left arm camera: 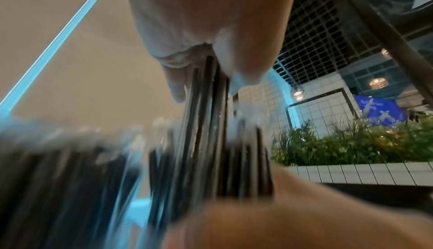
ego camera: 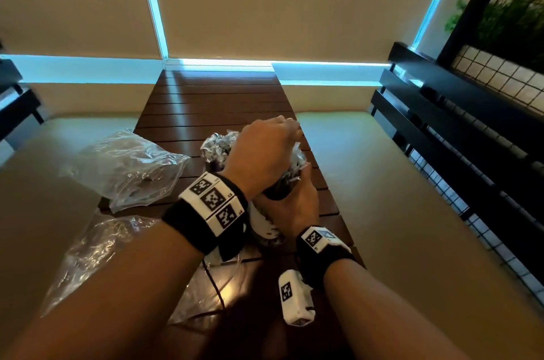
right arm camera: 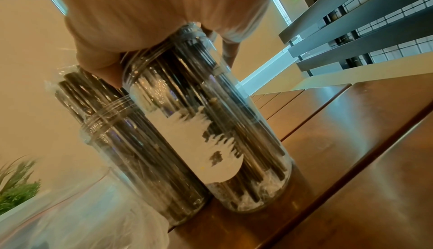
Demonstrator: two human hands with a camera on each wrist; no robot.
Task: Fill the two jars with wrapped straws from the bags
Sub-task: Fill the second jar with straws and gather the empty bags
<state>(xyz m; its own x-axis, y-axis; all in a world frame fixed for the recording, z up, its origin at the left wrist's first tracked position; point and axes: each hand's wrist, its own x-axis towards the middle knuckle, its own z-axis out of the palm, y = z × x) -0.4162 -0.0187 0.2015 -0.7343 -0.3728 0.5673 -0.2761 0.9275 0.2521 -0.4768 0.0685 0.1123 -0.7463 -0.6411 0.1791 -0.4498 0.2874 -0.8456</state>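
Two clear jars stand side by side on the dark slatted table (ego camera: 212, 100), both packed with dark wrapped straws. My right hand (ego camera: 291, 203) grips the neck of the nearer jar (right arm camera: 206, 123), which has a torn white label. Above it, my left hand (ego camera: 273, 141) pinches a small bunch of wrapped straws (left arm camera: 211, 90) between thumb and fingers (left arm camera: 246, 49) at that jar's mouth. The second jar (right arm camera: 140, 151) stands right beside it, its straw tops (ego camera: 219, 147) sticking out. The near jar's mouth is hidden by my hands in the head view.
Crumpled clear plastic bags lie left of the jars (ego camera: 126, 165), at the table's near left edge (ego camera: 97, 253) and under my left wrist (ego camera: 212, 286). Cushioned benches flank the narrow table. A black railing (ego camera: 441, 112) and plants are on the right.
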